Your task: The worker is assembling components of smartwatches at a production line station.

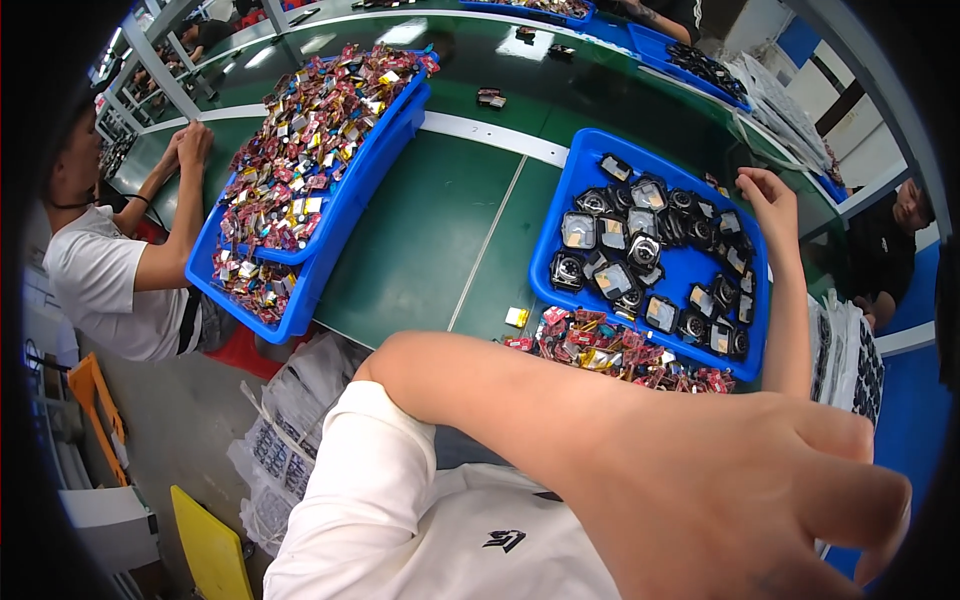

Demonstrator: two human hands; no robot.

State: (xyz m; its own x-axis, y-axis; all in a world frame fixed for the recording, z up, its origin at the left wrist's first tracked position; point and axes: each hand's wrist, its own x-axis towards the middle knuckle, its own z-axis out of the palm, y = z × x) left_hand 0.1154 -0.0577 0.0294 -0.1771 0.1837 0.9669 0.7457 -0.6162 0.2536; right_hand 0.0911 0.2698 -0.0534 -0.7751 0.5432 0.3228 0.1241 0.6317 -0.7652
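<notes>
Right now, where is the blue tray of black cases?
In the head view, the blue tray sits right of centre on the green table, just beyond the pile of red circuit boards.

The tabletop (pixel 430 230) looks smooth and glossy, the tray (pixel 598 147) shiny plastic, the cases (pixel 578 231) plastic, the shirt (pixel 365 470) matt cloth.

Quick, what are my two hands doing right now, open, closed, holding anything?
Left hand: fingers curled; whether it holds anything cannot be told.
Right hand: fingers bent, by the right-hand blue tray; grip cannot be told.
</notes>
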